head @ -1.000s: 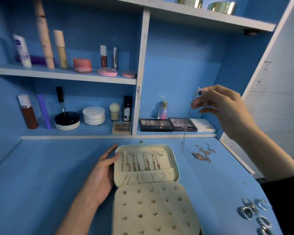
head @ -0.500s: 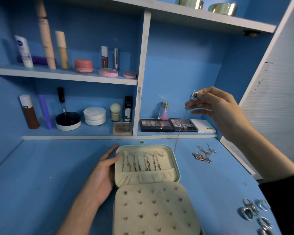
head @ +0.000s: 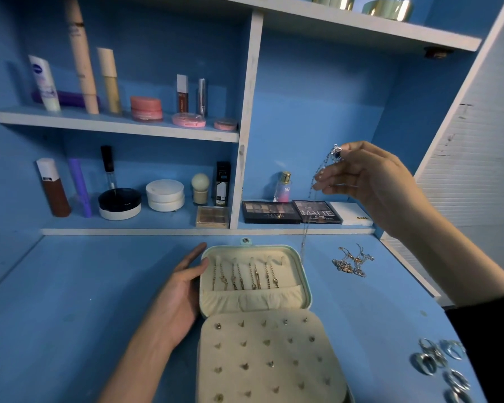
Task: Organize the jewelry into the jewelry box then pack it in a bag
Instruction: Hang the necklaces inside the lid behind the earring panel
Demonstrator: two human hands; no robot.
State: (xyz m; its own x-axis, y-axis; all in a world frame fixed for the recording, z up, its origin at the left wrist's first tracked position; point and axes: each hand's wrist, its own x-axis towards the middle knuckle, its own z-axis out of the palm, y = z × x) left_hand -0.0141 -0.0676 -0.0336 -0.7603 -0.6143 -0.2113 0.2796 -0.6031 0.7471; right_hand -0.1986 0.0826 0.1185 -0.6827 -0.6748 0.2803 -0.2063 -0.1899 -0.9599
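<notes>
An open cream-lined jewelry box [head: 304, 289] lies on the blue desk. Its lid half holds several gold chains [head: 242, 274]; its near half carries several stud earrings [head: 269, 363]. My left hand [head: 178, 298] rests flat against the box's left side, fingers straight. My right hand [head: 370, 181] is raised above the box's right rear corner and pinches a silver necklace [head: 310, 199] by its blue-stone pendant. The chain hangs down to the lid's right edge. More tangled chains [head: 352, 261] lie right of the box. Several silver rings [head: 441, 363] sit at the near right.
Shelves behind the desk hold cosmetics: eyeshadow palettes [head: 293, 212], jars [head: 165, 194], tubes and bottles [head: 53, 186]. A white slatted panel [head: 477, 175] stands at the right. No bag is in view.
My right hand has carried the hanging necklace leftward and slightly down, so the chain's end moved from the loose chains toward the box lid. The left hand has stayed put.
</notes>
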